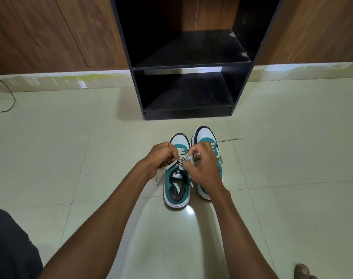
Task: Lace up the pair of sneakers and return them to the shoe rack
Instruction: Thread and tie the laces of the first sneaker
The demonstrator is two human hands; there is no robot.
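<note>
Two teal-and-white sneakers stand side by side on the floor, toes pointing to the rack. Over the left sneaker [177,190], my left hand [161,156] and my right hand [203,166] each pinch a strand of its beige lace [183,159] above the tongue. A loose lace end hangs down the shoe's left side. My right hand covers much of the right sneaker [204,135], whose lace end [231,139] trails on the floor to the right. The black shoe rack [191,65] stands just beyond, with both shelves bare.
Pale floor tiles [292,158] surround the shoes. Wood-panelled wall [50,33] runs behind the rack. A thin cable [12,101] lies at the far left. My dark-clothed knee [8,244] is at the bottom left and a foot [302,271] at the bottom right.
</note>
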